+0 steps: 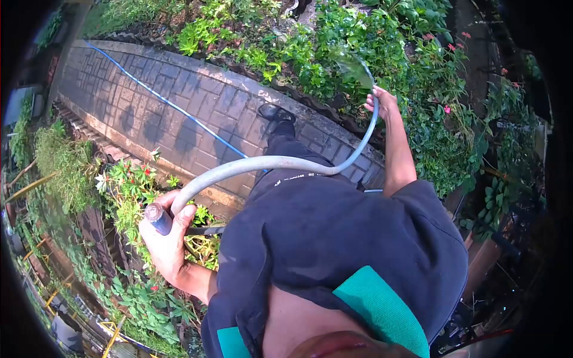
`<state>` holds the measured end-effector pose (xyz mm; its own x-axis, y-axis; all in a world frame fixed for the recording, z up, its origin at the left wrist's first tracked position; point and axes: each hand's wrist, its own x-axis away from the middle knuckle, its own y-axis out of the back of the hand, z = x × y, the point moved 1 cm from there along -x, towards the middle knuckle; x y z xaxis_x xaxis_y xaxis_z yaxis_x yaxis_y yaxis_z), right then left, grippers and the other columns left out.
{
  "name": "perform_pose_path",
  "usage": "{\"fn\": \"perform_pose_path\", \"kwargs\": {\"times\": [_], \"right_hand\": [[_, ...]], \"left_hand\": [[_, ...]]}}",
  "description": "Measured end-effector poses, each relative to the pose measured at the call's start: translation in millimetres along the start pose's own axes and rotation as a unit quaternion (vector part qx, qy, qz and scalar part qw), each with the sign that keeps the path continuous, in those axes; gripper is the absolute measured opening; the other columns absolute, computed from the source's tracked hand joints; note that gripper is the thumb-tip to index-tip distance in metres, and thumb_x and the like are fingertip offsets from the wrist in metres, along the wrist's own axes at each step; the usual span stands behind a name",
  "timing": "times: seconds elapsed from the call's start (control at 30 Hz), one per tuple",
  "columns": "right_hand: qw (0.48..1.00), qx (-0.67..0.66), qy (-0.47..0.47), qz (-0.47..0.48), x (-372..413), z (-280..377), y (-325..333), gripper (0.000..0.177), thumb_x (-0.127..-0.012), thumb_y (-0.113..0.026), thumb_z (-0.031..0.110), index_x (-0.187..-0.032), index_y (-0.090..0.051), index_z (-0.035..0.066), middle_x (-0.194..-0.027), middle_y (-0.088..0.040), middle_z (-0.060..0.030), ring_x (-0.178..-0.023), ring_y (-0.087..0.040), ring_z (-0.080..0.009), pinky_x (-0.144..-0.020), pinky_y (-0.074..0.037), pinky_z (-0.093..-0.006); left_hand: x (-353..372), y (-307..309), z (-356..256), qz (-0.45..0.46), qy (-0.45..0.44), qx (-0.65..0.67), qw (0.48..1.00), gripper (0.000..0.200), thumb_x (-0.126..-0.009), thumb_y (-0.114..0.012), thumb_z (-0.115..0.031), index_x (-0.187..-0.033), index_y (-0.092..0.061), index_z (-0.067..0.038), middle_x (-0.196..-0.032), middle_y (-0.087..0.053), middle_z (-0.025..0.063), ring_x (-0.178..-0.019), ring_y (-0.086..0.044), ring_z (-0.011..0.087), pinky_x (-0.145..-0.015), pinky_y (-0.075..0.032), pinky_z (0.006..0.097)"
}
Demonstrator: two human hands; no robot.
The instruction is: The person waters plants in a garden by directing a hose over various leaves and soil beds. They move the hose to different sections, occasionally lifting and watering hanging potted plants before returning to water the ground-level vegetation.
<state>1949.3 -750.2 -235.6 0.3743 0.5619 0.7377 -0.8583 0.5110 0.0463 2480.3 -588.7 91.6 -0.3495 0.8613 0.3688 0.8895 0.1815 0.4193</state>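
Note:
A grey garden hose runs in a curve across my front from one hand to the other. My right hand is closed round its outlet end, held out over the green plants. A fan of water sprays from there toward the leaves. My left hand grips the hose farther back, at a bend. In the same hand is a short dark blue cylinder with a worn brown round end, like a handle. A thin dark bar shows on the other side of the hand.
A brick-paved path with a raised kerb crosses in front of me, my shoe on it. A blue hose lies along the paving. Red-flowered plants border its left side; pink-flowered shrubs grow at right.

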Motion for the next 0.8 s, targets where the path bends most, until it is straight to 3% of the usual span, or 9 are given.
{"fn": "perform_pose_path", "kwargs": {"times": [0.13,0.17,0.33,0.47,0.8], "right_hand": [[0.997,0.068,0.013,0.028,25.2,-5.8,-7.1,0.030,-0.095,-0.047,0.009,-0.124,-0.055,0.008,-0.081,-0.063,-0.0113,-0.060,-0.062,-0.0182,-0.051,-0.056,-0.0297],[0.996,0.087,0.015,0.035,23.0,-5.9,-8.7,0.030,-0.094,-0.048,0.008,-0.123,-0.056,0.007,-0.081,-0.063,-0.0109,-0.060,-0.062,-0.0176,-0.050,-0.056,-0.0277],[0.996,0.088,0.002,0.019,3.2,-16.6,-22.0,0.028,-0.091,-0.052,0.007,-0.118,-0.059,0.006,-0.070,-0.062,-0.0104,-0.046,-0.046,-0.0088,-0.035,-0.031,-0.0193],[0.995,0.089,-0.035,0.011,3.3,-27.6,-38.0,0.027,-0.091,-0.050,0.007,-0.116,-0.060,0.006,-0.069,-0.062,-0.0105,-0.046,-0.045,-0.0085,-0.035,-0.030,-0.0194],[0.995,0.103,0.009,-0.001,14.2,-25.4,-67.4,0.018,-0.086,-0.053,0.005,-0.099,-0.065,0.003,-0.064,-0.059,-0.0116,-0.043,-0.045,-0.0103,-0.034,-0.031,-0.0209]], "left_hand": [[15.5,1.1,7.0,-0.004,-0.018,-0.003,1.000,0.039,-0.070,-0.082,-0.014,-0.101,-0.065,0.003,-0.086,-0.060,0.0031,-0.074,-0.052,0.0100,-0.064,-0.042,0.0236],[18.8,0.8,5.3,-0.005,0.016,0.011,1.000,0.040,-0.070,-0.082,-0.016,-0.101,-0.065,0.004,-0.084,-0.060,0.0023,-0.074,-0.053,0.0101,-0.065,-0.042,0.0239],[33.7,-0.6,9.8,-0.041,0.016,0.023,0.999,0.041,-0.069,-0.082,-0.016,-0.101,-0.065,0.005,-0.083,-0.060,0.0026,-0.075,-0.053,0.0106,-0.068,-0.043,0.0255],[43.0,7.1,19.5,-0.067,0.003,0.027,0.997,0.041,-0.069,-0.083,-0.015,-0.100,-0.065,0.004,-0.083,-0.060,0.0025,-0.074,-0.053,0.0108,-0.068,-0.043,0.0249],[63.8,19.2,44.6,-0.061,0.030,0.075,0.995,0.041,-0.073,-0.082,-0.022,-0.102,-0.065,0.003,-0.081,-0.058,-0.0003,-0.065,-0.048,0.0061,-0.056,-0.036,0.0198]]}}
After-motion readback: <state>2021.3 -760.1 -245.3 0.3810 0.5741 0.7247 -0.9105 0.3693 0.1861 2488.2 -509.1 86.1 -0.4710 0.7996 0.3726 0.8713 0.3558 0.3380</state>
